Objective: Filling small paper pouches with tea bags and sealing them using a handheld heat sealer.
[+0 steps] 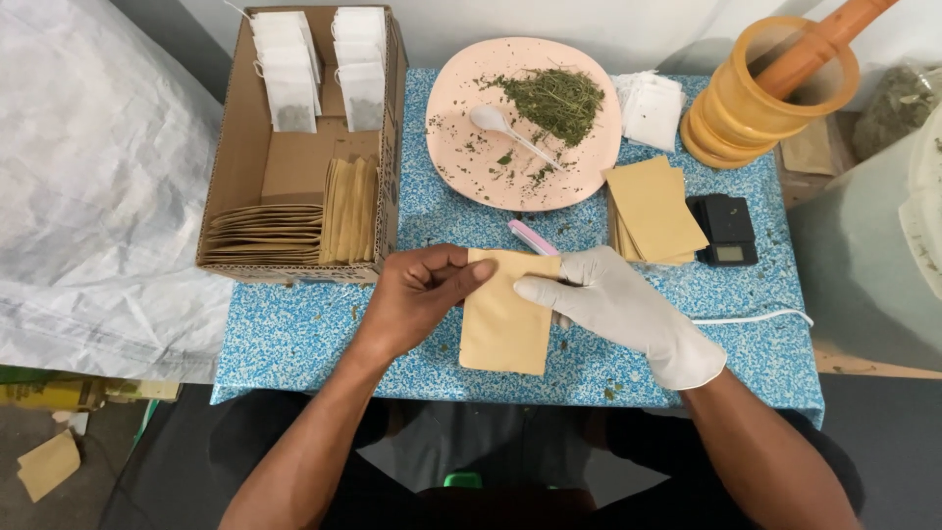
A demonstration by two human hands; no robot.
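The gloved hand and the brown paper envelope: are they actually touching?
Touching. The head view shows the gloved right hand with fingers lying on the brown paper envelope at its upper right edge; no gap shows.

Worktop point(294, 334) covered in a blue-and-white speckled pattern. Tan kraft pouch point(502, 319) noted at centre, plain, unprinted. Right hand point(628, 309) seen in a white glove; left hand point(417, 294) bare. Plate point(461, 147) pale pink, scattered with dull green dried herb point(554, 98); spoon point(500, 123) white. Cardboard box point(231, 147) brown, with white tea bags point(289, 69) and tan pouches inside. Mortar point(736, 108) amber-orange, pestle point(819, 44) darker orange. Small scale point(724, 228) black. Stack of pouches point(653, 211) tan
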